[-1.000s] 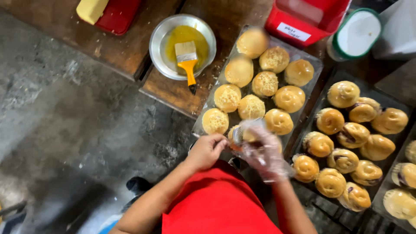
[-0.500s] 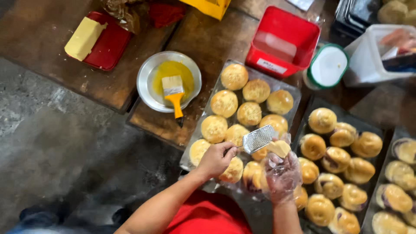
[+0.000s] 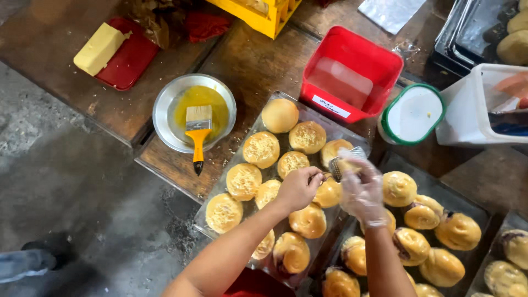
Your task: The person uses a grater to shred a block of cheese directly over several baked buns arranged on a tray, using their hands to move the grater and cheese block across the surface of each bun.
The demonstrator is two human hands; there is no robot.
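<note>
Your left hand [image 3: 297, 188] was closed in a grip on the handle end of a small metal grater [image 3: 345, 160], fingers curled under and knuckles up. Your right hand [image 3: 361, 188], in a clear plastic glove, was closed around a pale yellow block, apparently cheese [image 3: 352, 165], pressed against the grater face. Both hands met above the near tray of buns [image 3: 220, 192], over its right-hand column, so that shavings would fall onto the bread and not onto the desk [image 3: 258, 60].

Pose: both forearms came up from the near edge of the scene, left arm angled from near-left, right arm nearly straight up the frame, wrists bent slightly inward toward each other. Grater held tilted, high end toward the far right.

Observed on the tray: several buns to the left, e.g. one at [image 3: 261, 149], carried a pale grated topping; the far bun [image 3: 280, 115] looked bare and smooth. A second tray [image 3: 478, 206] to the right held glazed, twisted buns without topping.

Left of the trays: a metal bowl [image 3: 165, 118] of yellow liquid with an orange-handled brush [image 3: 198, 132] resting in it, within reach. Far left, a yellow block of butter [image 3: 100, 48] on a red dish. Far right of the trays: a red tub [image 3: 352, 71] and a white, green-rimmed lidded container [image 3: 412, 114].
</note>
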